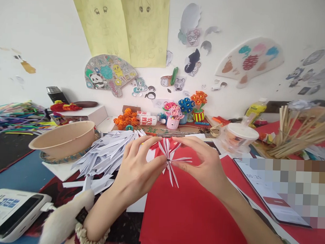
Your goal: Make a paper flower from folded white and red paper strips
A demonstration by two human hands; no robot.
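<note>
A red-and-white pleated paper fan piece (170, 159), tied at its middle, is held above a red paper sheet (186, 211). My left hand (138, 171) pinches its middle from the left, fingers closed on it. From the right, my right hand (203, 162) grips the same piece with thumb and fingers. A heap of folded white paper strips (105, 153) lies just left of my left hand.
A beige bowl (62, 137) stands at the left, a white device (12, 213) at the front left. A lidded plastic cup (236, 136), wooden sticks (297, 135) and a tablet (269, 197) are at the right. Small pipe-cleaner flower pots (178, 115) line the back wall.
</note>
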